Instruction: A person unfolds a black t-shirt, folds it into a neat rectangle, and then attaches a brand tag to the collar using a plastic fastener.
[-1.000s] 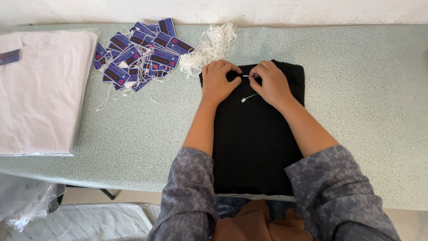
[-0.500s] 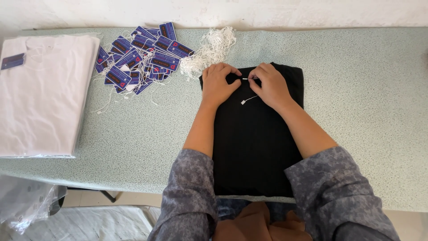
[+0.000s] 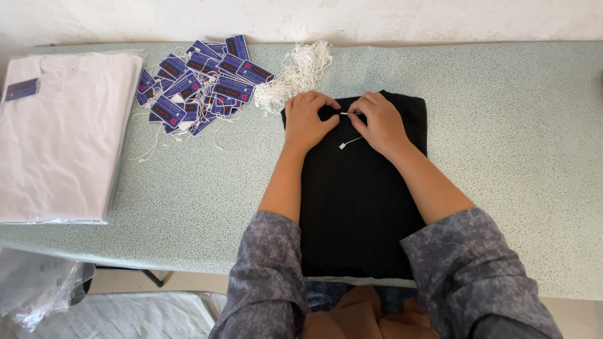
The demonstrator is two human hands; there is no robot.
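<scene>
Nothing has shifted: both hands point(image 3: 344, 120) hide the white string's point(image 3: 349, 142) upper end

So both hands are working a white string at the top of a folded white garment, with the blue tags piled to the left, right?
Not quite: the folded garment under the hands is black, as the head view shows. The left hand and right hand do pinch a white string at its top edge, and the blue tags lie to the left.

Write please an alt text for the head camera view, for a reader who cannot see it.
Two bare hands, left hand and right hand, pinch a thin white string fastener at the top edge of a folded black garment on a speckled green table. Left of them lie blue hang tags, loose white strings and folded white shirts.
</scene>
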